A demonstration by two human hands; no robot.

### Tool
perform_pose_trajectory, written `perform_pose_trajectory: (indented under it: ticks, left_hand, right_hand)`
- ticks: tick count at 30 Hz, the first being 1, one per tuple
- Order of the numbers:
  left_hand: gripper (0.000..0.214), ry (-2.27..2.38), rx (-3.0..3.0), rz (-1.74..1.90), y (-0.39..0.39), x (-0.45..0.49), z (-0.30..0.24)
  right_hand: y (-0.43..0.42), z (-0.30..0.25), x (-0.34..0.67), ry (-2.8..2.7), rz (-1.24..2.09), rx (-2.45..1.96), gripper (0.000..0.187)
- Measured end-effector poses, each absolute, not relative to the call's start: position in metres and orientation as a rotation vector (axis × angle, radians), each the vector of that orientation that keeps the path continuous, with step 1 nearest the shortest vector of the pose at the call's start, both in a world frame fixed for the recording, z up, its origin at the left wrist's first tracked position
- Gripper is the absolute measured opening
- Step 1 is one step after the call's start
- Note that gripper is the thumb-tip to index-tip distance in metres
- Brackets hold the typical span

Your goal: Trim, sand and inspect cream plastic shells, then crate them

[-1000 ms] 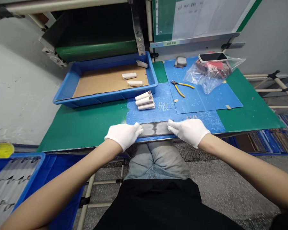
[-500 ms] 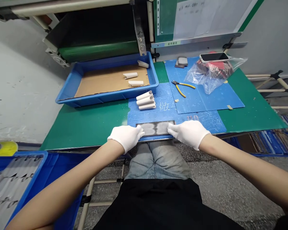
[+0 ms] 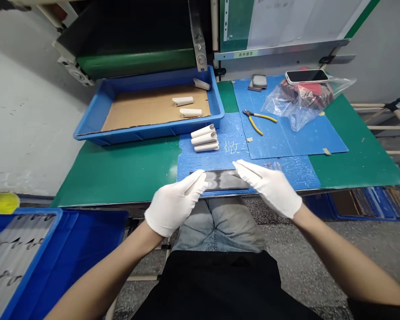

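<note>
- Left hand (image 3: 175,206): white glove, fingers pressed together and straight, no pinch; fingertips (image 3: 200,178) over the strip's left end, contact unclear.
- Right hand (image 3: 268,186): white glove, fingers likewise together and flat, pinching nothing; fingertips (image 3: 237,165) just at the strip's upper edge, contact unclear.
- Strip (image 3: 223,180): dark glossy plate, pale mottling at centre, lying flat between the hands at the bench's near edge, on the blue mat.
- Blue mat (image 3: 200,162): textured, worn; a white character (image 3: 231,147) marked on it.
- Green mat (image 3: 120,171): covers the bench top.
- Tubes (image 3: 205,138): three white, split, stacked loosely on the blue mat, beside the tray.
- Tray (image 3: 146,134): blue, cardboard-lined, holding three more tubes.
- Pliers (image 3: 258,121): yellow handles, on a second blue sheet (image 3: 296,144).
- Phone (image 3: 306,76): on a clear bag (image 3: 286,106) with red contents.
- Crate (image 3: 36,235): blue, on the left below the bench, stacked with white sheets.
- Wall (image 3: 20,115): pale grey, scuffed.
- Notices (image 3: 296,18): papers on a green board behind the bench.
- Floor (image 3: 320,235): grey speckled concrete.
- Lap: jeans (image 3: 220,224), black apron (image 3: 220,284).
</note>
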State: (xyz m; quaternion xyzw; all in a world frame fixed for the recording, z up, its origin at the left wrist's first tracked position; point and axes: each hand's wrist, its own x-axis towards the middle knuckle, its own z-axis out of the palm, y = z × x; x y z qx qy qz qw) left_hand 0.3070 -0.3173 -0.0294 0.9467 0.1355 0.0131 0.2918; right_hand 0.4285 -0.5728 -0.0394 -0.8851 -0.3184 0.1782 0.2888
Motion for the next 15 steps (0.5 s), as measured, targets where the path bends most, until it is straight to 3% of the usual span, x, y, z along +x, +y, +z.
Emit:
perform_pose_trajectory:
  ticks: [4, 7, 10, 15]
  left_hand:
    - [0.053, 0.446, 1.387, -0.118, -0.342, 0.323, -0.048]
    - [0.059, 0.447, 0.762, -0.337, -0.358, 0.336, -0.061]
    - [0.063, 0.43, 0.498, -0.43, -0.364, 0.341, -0.067]
    - [0.062, 0.398, 0.448, -0.429, -0.358, 0.344, -0.072]
  right_hand:
    - [-0.545, -0.068, 0.412, -0.416, 0.799, -1.643, 0.062]
    - [-0.528, -0.084, 0.401, -0.078, 1.077, -1.066, 0.052]
    - [-0.523, -0.088, 0.398, 0.062, 1.157, -0.811, 0.047]
    - [-0.524, -0.092, 0.406, 0.092, 1.187, -0.614, 0.055]
